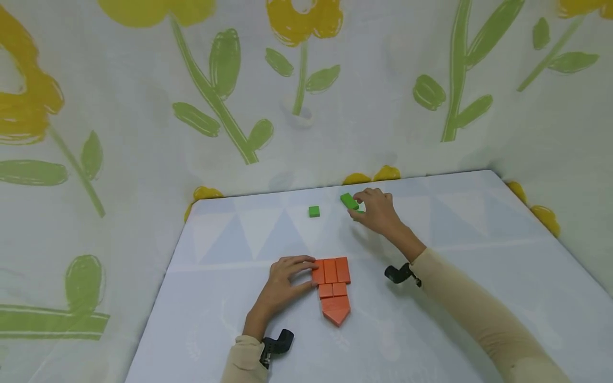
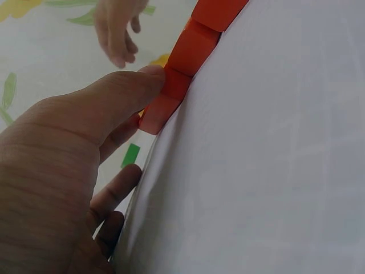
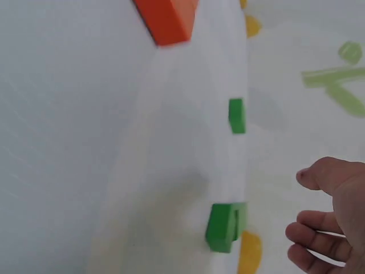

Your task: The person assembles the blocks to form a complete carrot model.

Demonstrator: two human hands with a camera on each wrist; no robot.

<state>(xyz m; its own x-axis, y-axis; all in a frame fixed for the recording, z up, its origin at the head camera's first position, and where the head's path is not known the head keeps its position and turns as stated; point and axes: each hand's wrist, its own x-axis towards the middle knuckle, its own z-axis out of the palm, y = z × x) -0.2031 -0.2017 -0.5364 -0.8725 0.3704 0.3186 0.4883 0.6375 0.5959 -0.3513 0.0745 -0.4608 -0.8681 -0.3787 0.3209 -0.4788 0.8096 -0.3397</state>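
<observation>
My left hand (image 1: 282,282) holds the left edge of a group of flat orange-red blocks (image 1: 330,271), thumb at the near corner and index finger at the far one. In the left wrist view, the thumb (image 2: 122,94) presses against an orange-red block (image 2: 159,113). Three upright rectangles form the top row, with two smaller blocks below and a pointed piece (image 1: 336,308) at the near end. Over the far part of the table, my right hand (image 1: 378,210) hovers by a green block (image 1: 349,201). Its fingers are parted and hold nothing in the right wrist view.
A small green block (image 1: 314,211) lies left of the right hand. Another green block (image 3: 240,218) sits against the one near that hand. The white table (image 1: 215,308) ends at a wall (image 1: 364,106) of flower-patterned cloth.
</observation>
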